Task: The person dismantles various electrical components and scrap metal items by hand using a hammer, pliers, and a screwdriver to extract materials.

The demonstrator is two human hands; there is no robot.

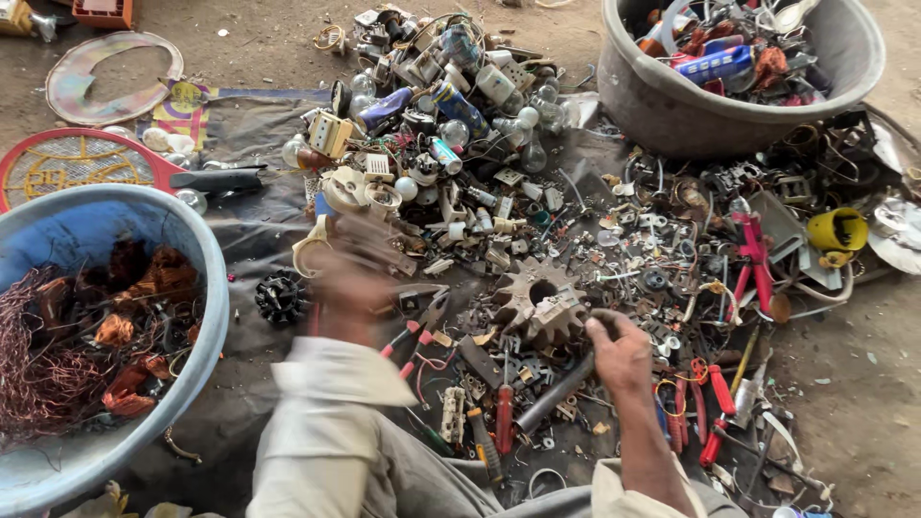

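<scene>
My right hand is closed around the upper end of a grey metal pipe that slants down to the left over the scrap. Just above and left of it lies a large rusty toothed gear. My left hand is a motion blur over the dark sheet near a cream plastic fitting; whether it holds anything is not visible. A red-handled screwdriver lies beside the pipe. Pale sleeves cover both forearms.
A blue tub of copper wire stands at left, and a grey tub of mixed scrap at the back right. Bulbs, sockets and cans are heaped at centre. Red pliers, a yellow cup and a red racket lie around.
</scene>
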